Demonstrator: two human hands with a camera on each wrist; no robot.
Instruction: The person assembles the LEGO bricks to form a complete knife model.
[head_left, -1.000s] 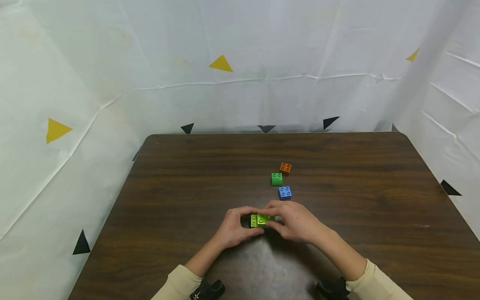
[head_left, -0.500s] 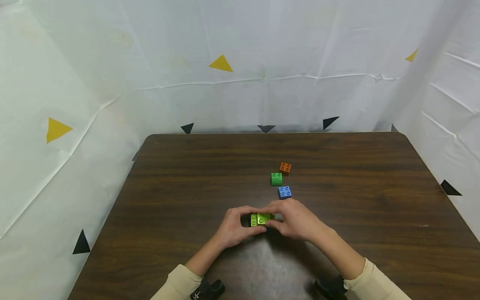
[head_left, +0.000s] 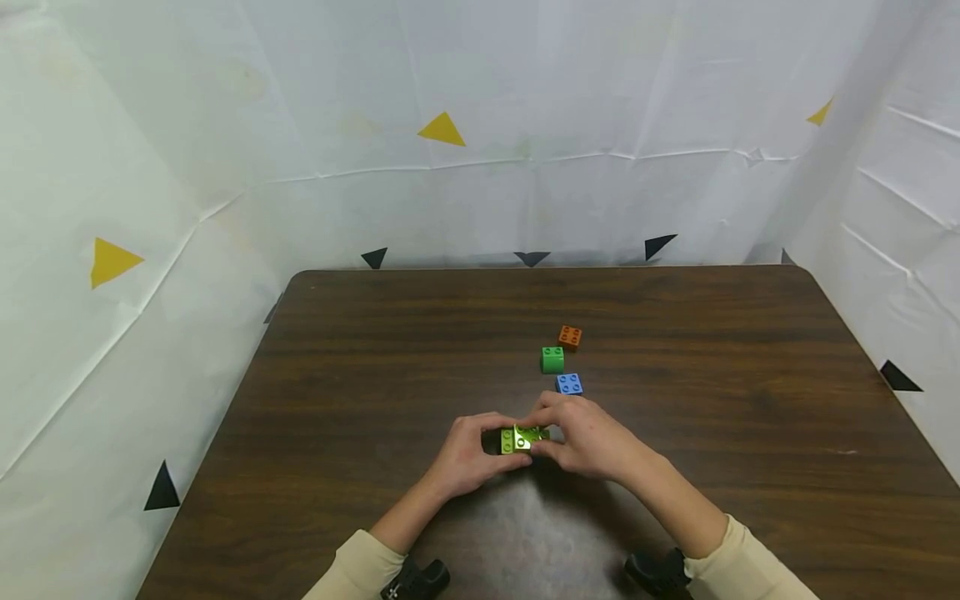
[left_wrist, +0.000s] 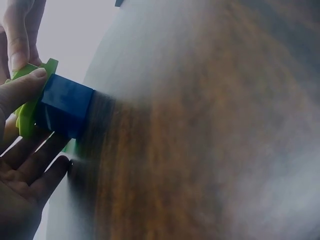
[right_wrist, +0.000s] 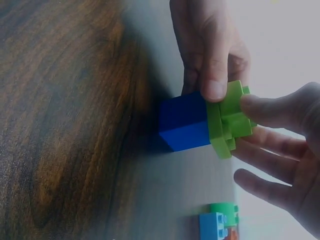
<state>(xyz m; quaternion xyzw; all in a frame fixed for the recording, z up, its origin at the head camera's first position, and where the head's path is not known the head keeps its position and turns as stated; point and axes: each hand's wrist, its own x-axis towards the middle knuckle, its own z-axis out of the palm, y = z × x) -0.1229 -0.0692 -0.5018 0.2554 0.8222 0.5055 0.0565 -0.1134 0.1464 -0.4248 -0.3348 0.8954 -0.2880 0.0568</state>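
A small stack stands on the table in front of me: a dark blue brick (right_wrist: 185, 122) at the bottom, a flat lime green plate (right_wrist: 215, 125) over it, and a lime green brick (head_left: 522, 439) on top. My left hand (head_left: 471, 457) pinches the stack from the left, thumb on the near side at the lime plate and fingers on the far side. From the right, my right hand (head_left: 592, 440) pinches the upper lime brick between thumb and fingers. The right fingers cover part of that brick in the head view.
Behind the stack, a blue brick (head_left: 569, 383), a green brick with a curved side (head_left: 552, 360) and an orange brick (head_left: 570, 337) sit in a loose row on the brown table (head_left: 375, 358). White sheeting (head_left: 337, 125) with triangle marks surrounds the table.
My right hand has shifted very slightly toward the back, its knuckles now overlapping the blue brick's near edge. The upper lime brick's top catches more light. My left hand stays in place.
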